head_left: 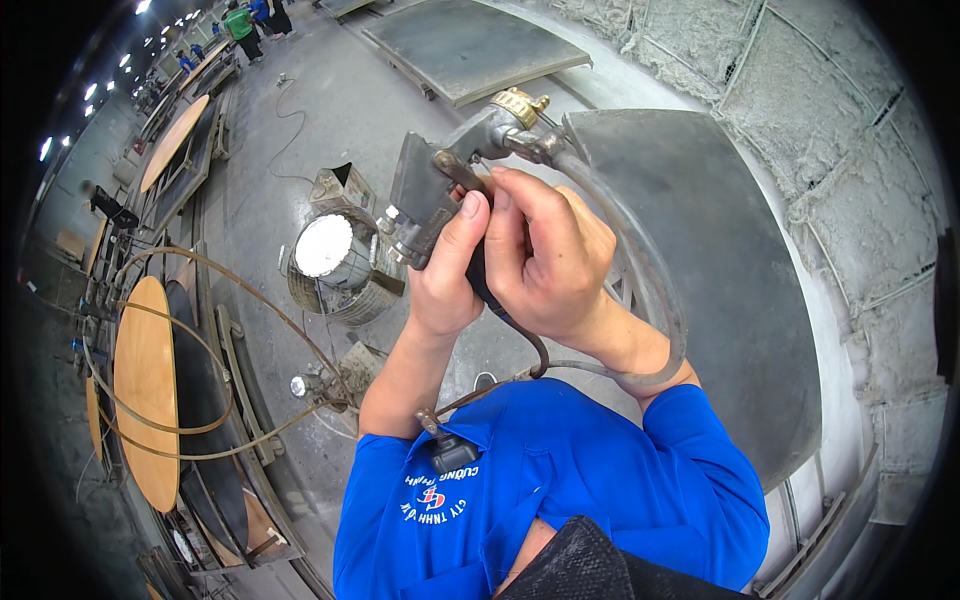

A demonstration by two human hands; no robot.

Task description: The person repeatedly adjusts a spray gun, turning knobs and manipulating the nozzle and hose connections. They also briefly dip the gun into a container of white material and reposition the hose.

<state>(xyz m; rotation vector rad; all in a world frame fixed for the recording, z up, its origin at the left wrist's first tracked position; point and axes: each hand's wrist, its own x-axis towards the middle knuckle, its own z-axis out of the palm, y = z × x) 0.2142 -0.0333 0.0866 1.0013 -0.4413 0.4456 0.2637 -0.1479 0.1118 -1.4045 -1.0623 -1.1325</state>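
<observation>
A dark grey spray gun (428, 205) with a brass-coloured nozzle cap (519, 106) is held up in front of my chest. My left hand (447, 275) is closed around its lower part, thumb pressed along the side. Pressed up against the gun from the right, my right hand (555, 255) has its fingers curled and pinched at the handle; their tips are partly hidden. A thick grey hose (655, 270) runs from the fitting below the cap and loops over my right forearm. Beneath my hands hangs a thinner dark hose (535, 345).
An open bucket (347, 262) with white content stands on the floor, near a pump-like device (345, 382) with looping hoses. Large dark flat tables (700, 270) lie to the right. Oval wooden boards (146, 390) rest on racks at left. Several people (242, 28) are far off.
</observation>
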